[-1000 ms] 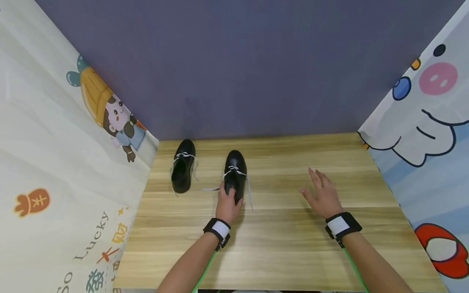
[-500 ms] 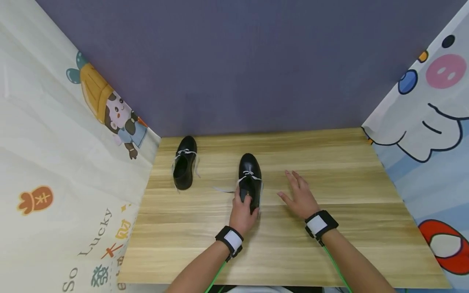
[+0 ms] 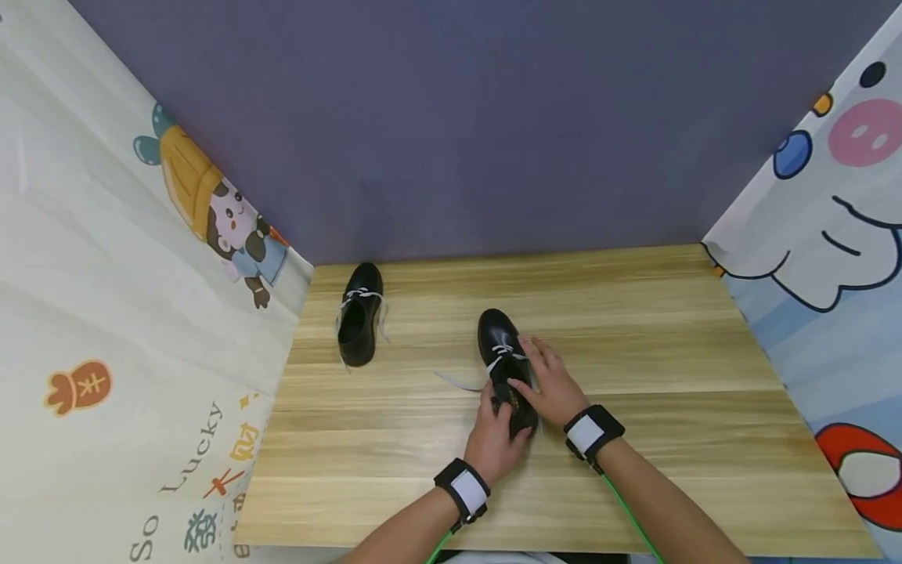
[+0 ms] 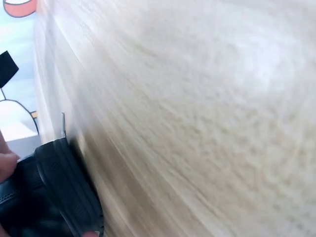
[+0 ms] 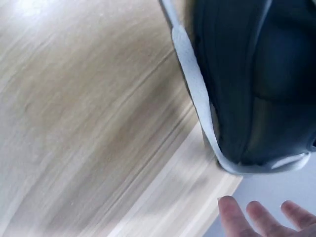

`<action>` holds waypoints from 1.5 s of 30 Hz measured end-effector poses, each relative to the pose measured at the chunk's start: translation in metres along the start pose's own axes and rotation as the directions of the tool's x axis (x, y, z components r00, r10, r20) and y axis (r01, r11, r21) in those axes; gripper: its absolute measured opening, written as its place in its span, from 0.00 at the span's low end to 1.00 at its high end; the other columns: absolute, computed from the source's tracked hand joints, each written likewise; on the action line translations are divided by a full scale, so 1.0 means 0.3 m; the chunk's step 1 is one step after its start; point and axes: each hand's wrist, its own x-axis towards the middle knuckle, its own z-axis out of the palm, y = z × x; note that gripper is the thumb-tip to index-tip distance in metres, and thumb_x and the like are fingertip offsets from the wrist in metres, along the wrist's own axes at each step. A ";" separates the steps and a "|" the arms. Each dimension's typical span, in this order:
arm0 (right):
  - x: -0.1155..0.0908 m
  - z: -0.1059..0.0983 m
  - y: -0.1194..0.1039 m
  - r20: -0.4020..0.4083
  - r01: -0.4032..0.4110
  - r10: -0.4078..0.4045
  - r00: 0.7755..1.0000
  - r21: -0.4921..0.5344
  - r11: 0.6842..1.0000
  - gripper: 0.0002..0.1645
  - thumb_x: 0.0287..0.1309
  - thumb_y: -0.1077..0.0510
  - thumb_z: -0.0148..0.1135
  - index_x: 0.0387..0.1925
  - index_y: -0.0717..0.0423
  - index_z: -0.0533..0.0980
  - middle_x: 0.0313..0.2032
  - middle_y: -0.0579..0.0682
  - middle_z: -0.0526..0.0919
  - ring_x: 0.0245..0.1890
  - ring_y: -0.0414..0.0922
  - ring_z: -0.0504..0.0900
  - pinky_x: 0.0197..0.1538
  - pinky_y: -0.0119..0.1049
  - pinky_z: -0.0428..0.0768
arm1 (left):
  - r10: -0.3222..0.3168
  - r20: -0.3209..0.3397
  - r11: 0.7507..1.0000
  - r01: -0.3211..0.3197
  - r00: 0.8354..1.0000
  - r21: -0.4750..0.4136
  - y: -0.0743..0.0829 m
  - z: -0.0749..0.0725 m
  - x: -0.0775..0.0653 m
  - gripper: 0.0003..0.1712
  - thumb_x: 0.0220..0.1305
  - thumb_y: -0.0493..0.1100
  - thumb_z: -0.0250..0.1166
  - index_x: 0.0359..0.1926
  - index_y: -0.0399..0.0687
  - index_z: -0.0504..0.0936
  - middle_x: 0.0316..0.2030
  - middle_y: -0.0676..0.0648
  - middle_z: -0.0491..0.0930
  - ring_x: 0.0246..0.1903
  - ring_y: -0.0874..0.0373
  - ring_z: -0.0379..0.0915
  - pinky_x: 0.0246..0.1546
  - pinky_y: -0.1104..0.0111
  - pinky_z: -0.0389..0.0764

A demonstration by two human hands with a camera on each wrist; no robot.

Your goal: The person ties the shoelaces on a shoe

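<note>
A black leather shoe with white laces lies at the middle of the table, toe tilted to the upper left. My left hand grips its heel end, thumb and fingers around the opening. Beside the shoe's right side is my right hand, fingers extended, thumb over the opening and fingertips right at the laced part. In the right wrist view a white lace hangs along the dark shoe side, with straight fingers below it. The heel shows in the left wrist view.
The matching black shoe stands at the table's back left, toe toward the dark wall. Printed curtains flank the wooden table on both sides. One loose lace trails left from the near shoe.
My left hand has moved the shoe right and toward me, and its toe has turned left. My right hand has come in leftward from the open table to the shoe's side.
</note>
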 end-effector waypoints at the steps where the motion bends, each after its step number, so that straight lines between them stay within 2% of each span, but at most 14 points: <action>1: 0.000 0.001 -0.001 0.001 0.002 -0.002 1.000 0.004 1.000 0.48 0.63 0.47 0.68 0.77 0.55 0.56 0.70 0.71 0.60 0.65 0.70 0.66 0.54 0.63 0.76 | 0.006 0.006 1.000 -0.006 1.000 0.002 0.004 -0.002 -0.005 0.23 0.59 0.52 0.74 0.46 0.42 0.79 0.71 0.30 0.56 0.56 0.42 0.76 0.44 0.61 0.83; 5: -0.004 0.005 0.005 0.014 -0.009 0.009 1.000 0.002 1.000 0.46 0.64 0.50 0.68 0.76 0.57 0.57 0.69 0.71 0.61 0.64 0.69 0.67 0.56 0.62 0.75 | 0.051 0.033 0.998 -0.051 0.998 -0.022 0.013 -0.017 -0.027 0.23 0.62 0.55 0.71 0.46 0.42 0.79 0.71 0.31 0.56 0.55 0.44 0.77 0.45 0.63 0.83; 9: -0.009 0.001 0.012 0.029 -0.009 0.009 1.000 -0.007 1.000 0.43 0.64 0.52 0.67 0.74 0.58 0.60 0.67 0.70 0.63 0.64 0.67 0.69 0.58 0.61 0.74 | 0.106 0.002 0.991 -0.105 0.994 -0.087 0.008 -0.036 -0.034 0.22 0.71 0.57 0.61 0.51 0.44 0.77 0.70 0.33 0.60 0.54 0.46 0.77 0.48 0.60 0.82; 13: -0.009 -0.002 0.016 0.012 0.018 -0.018 1.000 -0.014 1.000 0.39 0.63 0.55 0.68 0.71 0.60 0.64 0.64 0.68 0.67 0.61 0.66 0.71 0.59 0.60 0.74 | 0.105 -0.090 0.983 -0.117 0.990 -0.139 -0.024 -0.059 0.003 0.22 0.76 0.52 0.54 0.58 0.40 0.73 0.65 0.34 0.66 0.56 0.44 0.75 0.55 0.54 0.77; 17: -0.007 -0.003 0.021 -0.006 0.043 -0.043 0.999 -0.021 0.999 0.37 0.62 0.58 0.69 0.69 0.62 0.66 0.59 0.67 0.70 0.56 0.64 0.75 0.57 0.58 0.75 | 0.054 -0.135 0.986 -0.074 0.989 -0.150 -0.070 -0.083 0.071 0.23 0.74 0.48 0.58 0.59 0.34 0.70 0.61 0.35 0.68 0.57 0.41 0.73 0.55 0.51 0.76; 20: -0.009 -0.003 0.021 0.003 0.041 -0.041 0.999 -0.022 0.999 0.37 0.62 0.59 0.68 0.68 0.64 0.66 0.55 0.66 0.71 0.52 0.60 0.77 0.54 0.56 0.77 | 0.024 -0.085 0.987 -0.037 0.996 -0.154 -0.096 -0.100 0.119 0.27 0.71 0.48 0.61 0.61 0.33 0.68 0.59 0.35 0.69 0.56 0.41 0.72 0.55 0.51 0.75; 23: -0.013 -0.006 0.017 0.028 0.025 -0.025 0.999 -0.007 1.000 0.35 0.63 0.60 0.68 0.68 0.65 0.66 0.52 0.64 0.72 0.47 0.58 0.79 0.50 0.53 0.79 | 0.013 0.016 0.988 -0.010 1.000 -0.154 -0.110 -0.112 0.157 0.31 0.70 0.49 0.63 0.63 0.33 0.67 0.57 0.36 0.70 0.55 0.43 0.72 0.56 0.54 0.75; 27: -0.018 -0.013 0.007 0.068 -0.016 0.014 0.998 0.028 0.999 0.31 0.63 0.60 0.66 0.64 0.66 0.68 0.48 0.62 0.74 0.43 0.55 0.80 0.46 0.53 0.79 | 0.009 0.147 0.987 0.015 0.989 -0.160 -0.116 -0.115 0.184 0.33 0.70 0.50 0.63 0.65 0.34 0.65 0.52 0.37 0.71 0.46 0.48 0.74 0.50 0.59 0.78; 30: -0.018 -0.017 0.003 0.101 -0.059 0.053 0.993 0.052 0.997 0.25 0.64 0.60 0.65 0.58 0.67 0.71 0.41 0.58 0.78 0.37 0.51 0.79 0.42 0.50 0.78 | -0.013 0.201 0.982 0.051 0.980 -0.183 -0.121 -0.112 0.191 0.30 0.70 0.49 0.63 0.64 0.35 0.66 0.47 0.41 0.73 0.40 0.53 0.73 0.44 0.62 0.77; 34: -0.016 -0.016 0.019 0.137 -0.097 0.081 0.987 0.114 0.989 0.16 0.67 0.60 0.62 0.51 0.64 0.73 0.28 0.49 0.76 0.27 0.42 0.73 0.32 0.40 0.74 | -0.042 0.227 0.963 0.100 0.973 -0.252 -0.131 -0.114 0.193 0.23 0.71 0.45 0.63 0.58 0.36 0.68 0.32 0.47 0.76 0.29 0.60 0.71 0.32 0.68 0.75; 37: -0.018 -0.023 0.041 0.145 -0.107 0.080 0.986 0.186 0.977 0.11 0.69 0.61 0.60 0.49 0.63 0.73 0.23 0.44 0.72 0.22 0.38 0.68 0.27 0.35 0.69 | -0.037 0.244 0.945 0.114 0.969 -0.308 -0.139 -0.128 0.194 0.15 0.73 0.43 0.61 0.52 0.39 0.70 0.22 0.53 0.72 0.20 0.64 0.67 0.23 0.71 0.70; 41: -0.020 -0.052 0.068 0.132 -0.100 0.071 0.989 0.233 0.967 0.13 0.70 0.63 0.58 0.53 0.64 0.73 0.23 0.42 0.68 0.21 0.35 0.64 0.29 0.33 0.67 | -0.031 0.242 0.925 0.120 0.970 -0.360 -0.148 -0.156 0.201 0.08 0.74 0.42 0.58 0.46 0.42 0.72 0.22 0.54 0.72 0.21 0.65 0.67 0.24 0.71 0.70; 45: -0.018 -0.092 0.085 0.102 -0.089 0.064 0.993 0.265 0.960 0.16 0.68 0.65 0.60 0.55 0.66 0.73 0.23 0.42 0.66 0.22 0.35 0.63 0.32 0.33 0.66 | -0.032 0.256 0.921 0.128 0.966 -0.367 -0.155 -0.161 0.213 0.14 0.72 0.46 0.62 0.44 0.39 0.73 0.30 0.49 0.74 0.30 0.60 0.69 0.32 0.68 0.73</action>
